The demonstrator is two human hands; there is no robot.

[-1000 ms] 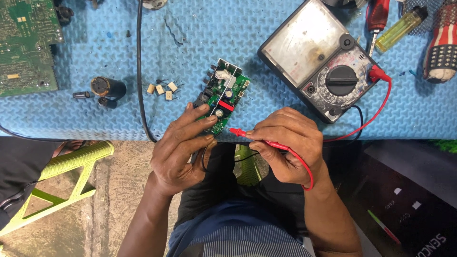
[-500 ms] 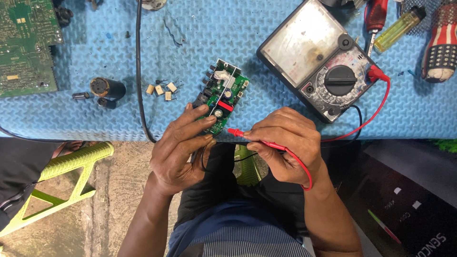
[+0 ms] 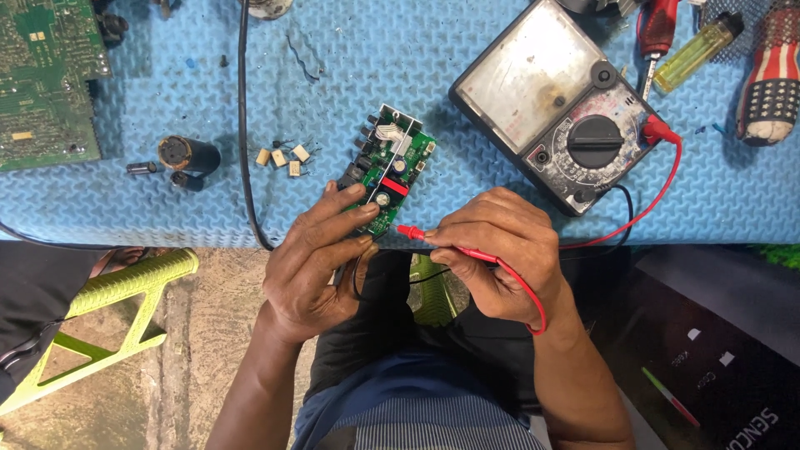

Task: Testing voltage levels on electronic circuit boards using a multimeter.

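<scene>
My left hand (image 3: 312, 267) grips the near end of a small green circuit board (image 3: 387, 162) that lies tilted on the blue foam mat (image 3: 333, 75). My right hand (image 3: 500, 254) holds a red test probe (image 3: 433, 240), its tip pointing left at the board's near corner. The probe's red lead (image 3: 658, 196) runs up to an analog multimeter (image 3: 554, 104) lying at the right on the mat. A black lead (image 3: 621, 212) also leaves the meter and drops behind the mat's edge.
A large green circuit board (image 3: 46, 79) lies at the far left. A black capacitor (image 3: 187, 154) and several small beige parts (image 3: 283, 158) sit left of the small board. A black cable (image 3: 243, 125) crosses the mat. A yellow lighter (image 3: 696, 50) and a screwdriver (image 3: 654, 33) lie top right. A green stool (image 3: 108, 308) stands below.
The red probe tip has shifted slightly left, closer to the board's near corner. The left hand and board stay put.
</scene>
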